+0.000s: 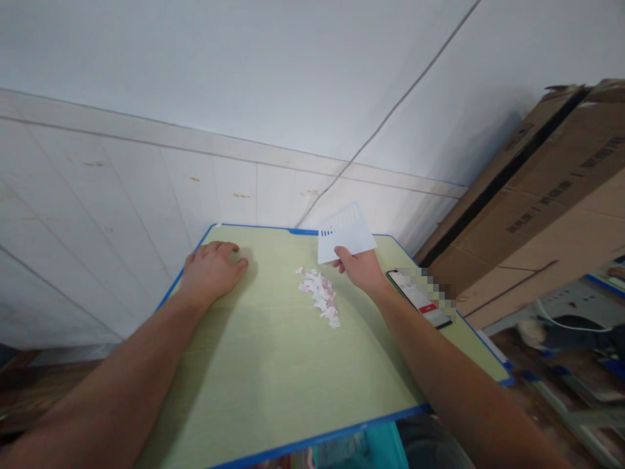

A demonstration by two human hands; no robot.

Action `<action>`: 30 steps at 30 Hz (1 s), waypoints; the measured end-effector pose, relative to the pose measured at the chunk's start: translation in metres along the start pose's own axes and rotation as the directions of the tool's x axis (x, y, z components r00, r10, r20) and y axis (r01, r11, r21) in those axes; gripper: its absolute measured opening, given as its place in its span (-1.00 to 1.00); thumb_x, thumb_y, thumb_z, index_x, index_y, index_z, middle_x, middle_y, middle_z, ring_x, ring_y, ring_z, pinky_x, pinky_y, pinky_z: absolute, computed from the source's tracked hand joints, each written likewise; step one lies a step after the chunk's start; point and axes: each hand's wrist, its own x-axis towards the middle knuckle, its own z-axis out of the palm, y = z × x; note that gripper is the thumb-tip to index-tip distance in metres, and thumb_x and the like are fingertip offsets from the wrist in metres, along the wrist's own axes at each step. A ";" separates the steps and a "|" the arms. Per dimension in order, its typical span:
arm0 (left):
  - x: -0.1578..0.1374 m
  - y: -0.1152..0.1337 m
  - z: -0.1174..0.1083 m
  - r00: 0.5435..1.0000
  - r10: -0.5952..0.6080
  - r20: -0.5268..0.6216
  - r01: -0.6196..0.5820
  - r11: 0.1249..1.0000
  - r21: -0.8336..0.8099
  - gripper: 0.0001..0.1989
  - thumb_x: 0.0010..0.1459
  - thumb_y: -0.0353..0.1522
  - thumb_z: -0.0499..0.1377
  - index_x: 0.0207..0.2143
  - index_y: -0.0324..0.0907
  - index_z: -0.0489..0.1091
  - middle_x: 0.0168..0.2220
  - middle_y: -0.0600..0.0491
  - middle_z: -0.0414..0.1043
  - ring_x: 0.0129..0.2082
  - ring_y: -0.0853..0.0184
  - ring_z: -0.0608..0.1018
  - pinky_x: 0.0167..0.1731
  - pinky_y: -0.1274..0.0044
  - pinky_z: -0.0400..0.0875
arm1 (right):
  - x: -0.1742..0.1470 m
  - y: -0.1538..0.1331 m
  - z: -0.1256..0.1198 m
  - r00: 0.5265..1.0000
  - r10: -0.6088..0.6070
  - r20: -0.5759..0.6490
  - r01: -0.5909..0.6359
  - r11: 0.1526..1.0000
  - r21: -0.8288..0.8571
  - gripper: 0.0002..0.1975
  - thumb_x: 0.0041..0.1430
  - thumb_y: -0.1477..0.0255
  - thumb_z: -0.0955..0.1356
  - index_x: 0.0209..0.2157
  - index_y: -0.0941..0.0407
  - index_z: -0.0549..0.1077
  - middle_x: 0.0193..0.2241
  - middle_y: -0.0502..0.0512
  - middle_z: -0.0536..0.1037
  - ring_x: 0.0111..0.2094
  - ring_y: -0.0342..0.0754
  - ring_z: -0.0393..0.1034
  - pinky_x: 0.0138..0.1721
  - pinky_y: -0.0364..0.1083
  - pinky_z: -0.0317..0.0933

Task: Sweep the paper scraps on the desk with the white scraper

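Observation:
My right hand [357, 266] pinches a white sheet of paper [349, 231] at its lower edge, thumb on top. The sheet has a row of short dark-blue marks on its left side and is tilted above the far part of the desk [263, 365]. A small pile of torn paper scraps [319, 293], white and pinkish, lies below and left of that hand. Over at the desk's left edge rests my left hand [212, 270], its fingers loosely bent and its thumb apart, with nothing visible in it.
To the right of my right forearm lies a smartphone [420, 296] with a lit screen. Large cardboard boxes [532, 195] lean at the right against the wall. A grey cable [390, 114] runs down the wall behind the desk. Below the front edge shows a turquoise container [385, 446].

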 end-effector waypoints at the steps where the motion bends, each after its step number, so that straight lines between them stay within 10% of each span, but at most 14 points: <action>1: 0.000 0.001 -0.001 1.000 0.001 0.006 -0.001 1.000 0.001 -0.31 0.47 -0.06 0.06 0.41 -0.20 0.63 0.53 -0.28 0.56 0.54 -0.23 0.54 0.56 -0.03 0.39 | -0.001 0.003 -0.001 1.000 0.010 0.013 -0.010 1.000 0.008 -0.92 0.19 0.35 0.42 -0.36 0.03 0.55 -0.60 0.02 0.64 -0.64 -0.05 0.45 -0.56 -0.13 0.33; 30: 0.000 0.003 -0.002 1.000 -0.011 0.025 0.012 1.000 -0.008 -0.30 0.46 -0.07 0.05 0.42 -0.21 0.62 0.54 -0.29 0.54 0.55 -0.20 0.52 0.57 0.01 0.37 | 0.006 0.021 -0.022 0.988 0.108 -0.113 -0.097 0.990 0.099 -0.89 0.09 0.31 0.45 -0.44 0.04 0.55 -0.66 0.05 0.60 -0.67 -0.01 0.46 -0.61 -0.10 0.35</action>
